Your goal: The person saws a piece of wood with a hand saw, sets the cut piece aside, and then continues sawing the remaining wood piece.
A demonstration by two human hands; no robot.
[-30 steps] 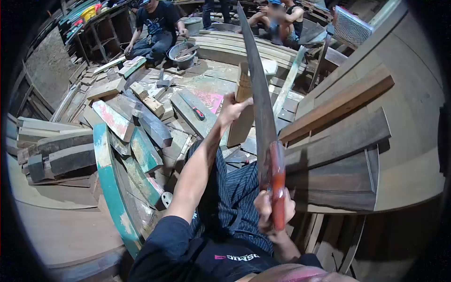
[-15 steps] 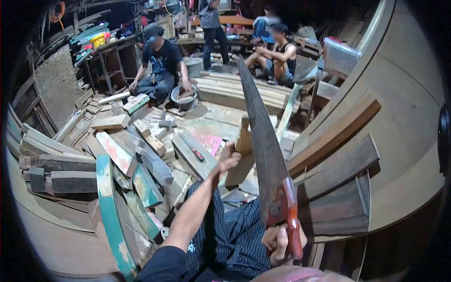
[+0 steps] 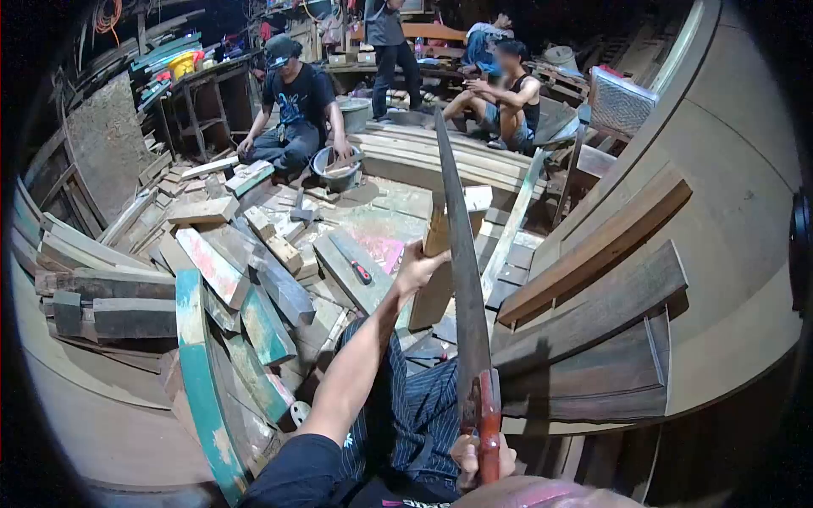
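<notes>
A handsaw (image 3: 465, 254) with a reddish-brown wooden handle stands upright in front of me, its long dark blade pointing up and away. My right hand (image 3: 468, 460) is closed round that handle, low in the view near my lap. Ahead of my knees, my left hand (image 3: 420, 267) grips the near edge of a wooden board (image 3: 434, 298), which is propped up at a tilt. The saw blade overlaps part of this board from where I look. Some of my left fingers are hidden behind the wood.
Painted offcuts (image 3: 212, 269) and timber pieces lie heaped at my left. A red-handled tool (image 3: 362, 273) rests on a plank, with a hammer (image 3: 303, 212) beyond. Long boards (image 3: 622, 245) lean at my right. One person (image 3: 296, 110) sits by a bucket (image 3: 337, 179); others are farther back.
The saw has moved left and lower with my right hand, and its blade is turned more edge-on. My left hand stays on the board, whose pale upper end now shows beside the blade.
</notes>
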